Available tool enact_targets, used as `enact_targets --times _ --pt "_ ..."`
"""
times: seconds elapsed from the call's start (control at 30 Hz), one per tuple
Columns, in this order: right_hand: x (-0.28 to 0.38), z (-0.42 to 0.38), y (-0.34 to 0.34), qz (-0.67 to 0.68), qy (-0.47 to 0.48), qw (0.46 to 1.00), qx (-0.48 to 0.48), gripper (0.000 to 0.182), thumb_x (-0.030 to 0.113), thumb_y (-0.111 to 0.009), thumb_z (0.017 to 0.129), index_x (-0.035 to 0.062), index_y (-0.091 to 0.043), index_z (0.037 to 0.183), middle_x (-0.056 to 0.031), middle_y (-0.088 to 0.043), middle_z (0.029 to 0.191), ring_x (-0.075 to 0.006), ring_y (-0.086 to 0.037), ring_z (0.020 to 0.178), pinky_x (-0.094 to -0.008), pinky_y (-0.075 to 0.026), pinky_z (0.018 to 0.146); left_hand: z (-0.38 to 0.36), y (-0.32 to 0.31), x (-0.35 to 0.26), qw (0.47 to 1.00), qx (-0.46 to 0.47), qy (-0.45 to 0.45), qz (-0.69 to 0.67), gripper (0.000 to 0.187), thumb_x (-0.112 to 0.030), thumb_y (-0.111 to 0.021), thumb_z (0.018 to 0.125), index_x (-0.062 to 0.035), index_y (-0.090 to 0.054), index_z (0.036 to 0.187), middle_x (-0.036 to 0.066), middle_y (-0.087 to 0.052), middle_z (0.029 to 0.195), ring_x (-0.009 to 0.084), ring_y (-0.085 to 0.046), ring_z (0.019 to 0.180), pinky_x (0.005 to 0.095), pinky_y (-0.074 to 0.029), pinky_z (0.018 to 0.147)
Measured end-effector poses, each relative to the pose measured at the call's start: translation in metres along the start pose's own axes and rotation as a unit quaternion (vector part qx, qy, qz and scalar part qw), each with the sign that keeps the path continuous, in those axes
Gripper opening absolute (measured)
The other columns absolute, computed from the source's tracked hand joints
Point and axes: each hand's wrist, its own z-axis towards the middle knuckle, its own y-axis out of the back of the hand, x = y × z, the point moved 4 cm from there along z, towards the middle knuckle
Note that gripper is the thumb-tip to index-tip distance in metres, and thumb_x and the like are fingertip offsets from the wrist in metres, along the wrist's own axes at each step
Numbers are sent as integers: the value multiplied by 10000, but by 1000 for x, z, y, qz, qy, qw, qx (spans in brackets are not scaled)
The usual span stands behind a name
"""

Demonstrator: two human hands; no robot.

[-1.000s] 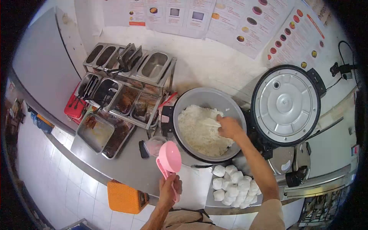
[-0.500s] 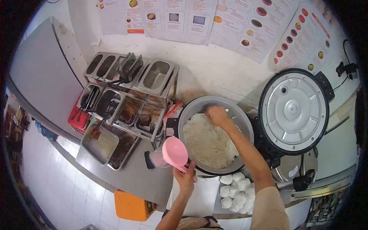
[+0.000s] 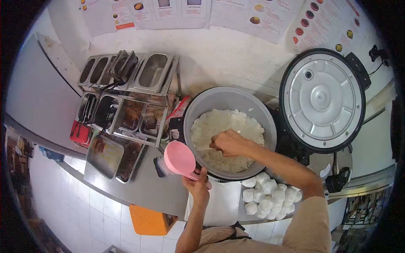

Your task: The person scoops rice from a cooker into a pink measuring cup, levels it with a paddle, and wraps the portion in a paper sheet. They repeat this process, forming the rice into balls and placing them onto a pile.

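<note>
My left hand grips the handle of a pink ladle-like scoop, its bowl facing up beside the pot's front left rim. The bowl looks empty. Inside the large grey rice cooker pot, my right hand is closed over the white rice. It holds what appears to be a white rice paddle, mostly hidden by the fingers and the rice. Several white wrapped rice balls lie piled before the pot, to the right of a white sheet.
The cooker's open lid stands at the right. Steel food pans sit on a tiered rack at the left, with a shallow tray below. An orange stool is under the counter edge. Printed sheets cover the wall.
My right hand has moved from the pot's back toward its front left, and the rice there looks looser and heaped. The left hand still holds the scoop. The camera view has shifted.
</note>
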Motion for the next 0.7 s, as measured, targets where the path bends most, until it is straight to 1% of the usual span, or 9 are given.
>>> enact_targets --times 0.1,0.17,0.23,0.33,0.37,0.43,0.53,0.63,0.7 --pt "-24 -25 15 -17 -4 985 -170 193 84 -718 706 45 -736 895 -137 -724 889 -380 -702 839 -490 -561 722 -1 0 -2 1000 5 -1 8 234 -13 -760 868 -73 -535 870 10 -563 709 80 -482 513 235 -371 453" --pt "-59 -45 48 -75 -214 968 -110 283 69 -697 682 60 -751 959 -160 -732 926 -347 -710 868 -502 -551 732 0 4 3 1000 8 8 -11 236 -15 -766 863 -73 -537 871 10 -571 719 82 -491 524 239 -377 464" --pt "-101 -58 25 -65 -311 946 -66 285 68 -685 732 65 -765 1006 -173 -739 903 -344 -715 871 -483 -555 754 -1 4 5 1000 7 10 -22 240 -20 -773 858 -75 -540 873 10 -576 725 83 -497 532 242 -380 472" --pt "-97 -63 -6 83 -309 932 -170 246 182 -733 769 58 -772 978 -202 -711 875 -388 -695 868 -497 -555 756 3 2 4 1000 10 10 -28 251 -14 -775 850 -84 -537 890 4 -571 748 83 -499 552 249 -383 486" --pt "-98 -62 -16 98 -319 931 -145 252 183 -724 777 63 -774 992 -205 -710 889 -388 -691 892 -497 -553 771 3 5 8 999 15 16 -32 257 1 -768 847 -90 -533 901 -1 -564 770 84 -499 567 252 -387 495" --pt "-69 -59 -7 132 -351 921 -105 264 186 -706 793 73 -778 1021 -213 -708 917 -387 -682 941 -499 -549 803 3 9 9 999 26 32 -24 265 12 -760 845 -97 -528 912 -8 -558 793 85 -501 585 255 -391 507" --pt "-51 -54 0 122 -338 930 -75 260 178 -693 795 90 -783 1022 -211 -710 947 -390 -662 1015 -497 -542 837 1 8 9 999 22 38 -24 262 4 -760 847 -101 -530 915 -10 -562 799 85 -508 595 253 -390 515" --pt "-44 -54 -10 152 -334 924 -107 272 184 -699 786 94 -783 1028 -219 -709 948 -404 -655 1023 -489 -546 838 2 6 10 998 26 30 -44 262 -13 -766 851 -102 -529 917 -14 -554 777 77 -490 580 244 -375 506" --pt "-43 -48 -17 153 -321 932 -70 283 190 -706 778 100 -785 1035 -225 -709 955 -411 -648 1037 -487 -548 847 2 5 9 998 32 30 -48 266 -39 -774 860 -102 -518 898 -20 -536 729 59 -448 538 229 -348 479"
